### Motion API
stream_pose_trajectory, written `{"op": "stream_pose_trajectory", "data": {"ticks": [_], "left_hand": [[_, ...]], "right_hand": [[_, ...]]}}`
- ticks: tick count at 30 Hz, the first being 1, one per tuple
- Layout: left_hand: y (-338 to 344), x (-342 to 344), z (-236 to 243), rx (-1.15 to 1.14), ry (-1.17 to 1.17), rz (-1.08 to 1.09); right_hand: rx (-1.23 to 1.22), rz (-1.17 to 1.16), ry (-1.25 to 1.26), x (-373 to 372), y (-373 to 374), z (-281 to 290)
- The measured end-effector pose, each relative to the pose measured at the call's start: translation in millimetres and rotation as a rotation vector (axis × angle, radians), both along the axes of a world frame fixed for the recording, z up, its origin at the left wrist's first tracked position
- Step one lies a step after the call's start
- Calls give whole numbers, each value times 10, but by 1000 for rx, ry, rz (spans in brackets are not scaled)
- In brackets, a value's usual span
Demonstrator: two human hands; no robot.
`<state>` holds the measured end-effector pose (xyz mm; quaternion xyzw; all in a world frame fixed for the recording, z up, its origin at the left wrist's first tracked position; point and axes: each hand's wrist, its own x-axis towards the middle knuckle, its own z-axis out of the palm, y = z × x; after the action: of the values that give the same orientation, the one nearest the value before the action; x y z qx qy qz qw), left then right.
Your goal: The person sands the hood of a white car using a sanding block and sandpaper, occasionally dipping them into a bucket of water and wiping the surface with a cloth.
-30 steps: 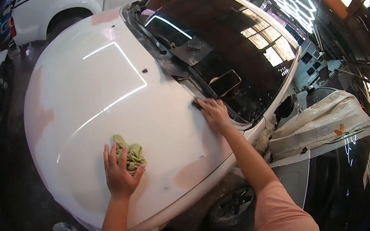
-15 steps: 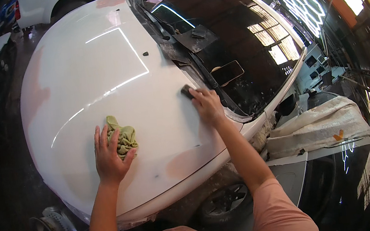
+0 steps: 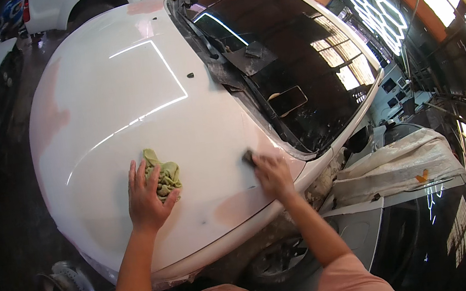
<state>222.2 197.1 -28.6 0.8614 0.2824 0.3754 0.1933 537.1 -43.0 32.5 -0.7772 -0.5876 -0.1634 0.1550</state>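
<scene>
A white car hood (image 3: 123, 89) with pinkish patches spreads out under both hands. My left hand (image 3: 148, 204) lies on it, fingers stretched out and apart, beside a crumpled yellow-green cloth (image 3: 171, 176). Its fingers and thumb border the cloth without closing round it. Toward the windshield corner, my right hand (image 3: 275, 176) grips a small dark block, apparently a sanding block (image 3: 247, 158), against the paint. That hand is slightly smeared by motion. A pinkish patch (image 3: 234, 209) shows near the hood's close edge, between the hands.
On the dark windshield (image 3: 284, 42) rest a phone (image 3: 288, 101) and some dark sheets (image 3: 246, 58). A dark grey car (image 3: 414, 222), partly under a pale cover (image 3: 396, 164), stands close on the right. A wheel rim (image 3: 68, 285) is at lower left.
My right hand has slid the block nearer to me, away from the windshield base. My left hand stays by the cloth. The whole view has shifted slightly.
</scene>
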Motion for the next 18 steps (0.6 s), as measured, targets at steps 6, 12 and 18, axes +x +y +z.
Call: {"op": "stream_pose_trajectory", "data": {"ticks": [6,12,18], "left_hand": [[-142,190,-44,5,-30,-70],[34,-2,-16,-1,-2,-19],[-118,170,-25,-18,-45,-86]], "right_hand": [[-52,-164,-72,603,-16,362],[-3,-111,5,-350,-259,34],[-44,-219,-86,287,-143,399]]}}
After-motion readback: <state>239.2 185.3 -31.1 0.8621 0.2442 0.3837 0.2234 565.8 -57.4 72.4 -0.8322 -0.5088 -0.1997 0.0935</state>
